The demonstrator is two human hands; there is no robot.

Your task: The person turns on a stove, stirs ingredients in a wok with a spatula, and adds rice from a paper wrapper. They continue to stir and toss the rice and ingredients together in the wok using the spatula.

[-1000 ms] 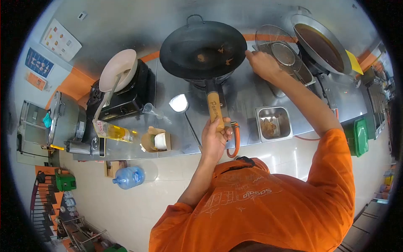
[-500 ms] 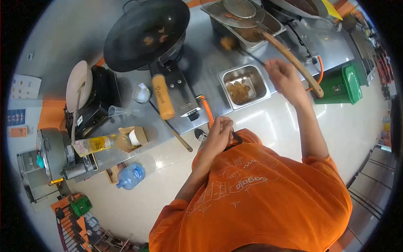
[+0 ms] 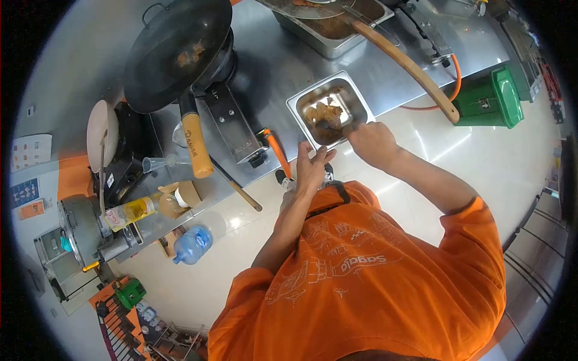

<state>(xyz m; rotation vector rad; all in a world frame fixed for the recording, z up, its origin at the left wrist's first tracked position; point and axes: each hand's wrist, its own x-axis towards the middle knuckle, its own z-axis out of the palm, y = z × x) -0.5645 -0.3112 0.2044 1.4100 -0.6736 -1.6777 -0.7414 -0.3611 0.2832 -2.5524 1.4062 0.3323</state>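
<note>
A small square steel pan (image 3: 361, 99) stands at the counter's front edge, with brown paste (image 3: 325, 113) inside. My right hand (image 3: 374, 144) is closed on a dark spoon (image 3: 326, 124); its end rests in the paste and its handle is mostly hidden by the hand. At the pan's near left corner is my left hand (image 3: 310, 168), its fingers apart and close to the rim. Whether they touch it I cannot make out. Left of the pan, a black wok (image 3: 162, 66) with a wooden handle sits on a gas burner, some brown bits in it.
Behind the pan, a larger steel container (image 3: 337, 45) carries a strainer whose long wooden handle (image 3: 415, 72) juts over the counter edge. An orange gas hose (image 3: 277, 153) runs by the burner. Left are a funnel (image 3: 159, 163), an oil bottle (image 3: 133, 212) and a water jug (image 3: 192, 243).
My right hand has lowered the spoon from above the counter into the small pan. My left hand has gone from closed fingers to spread ones, near the pan corner. The view has shifted.
</note>
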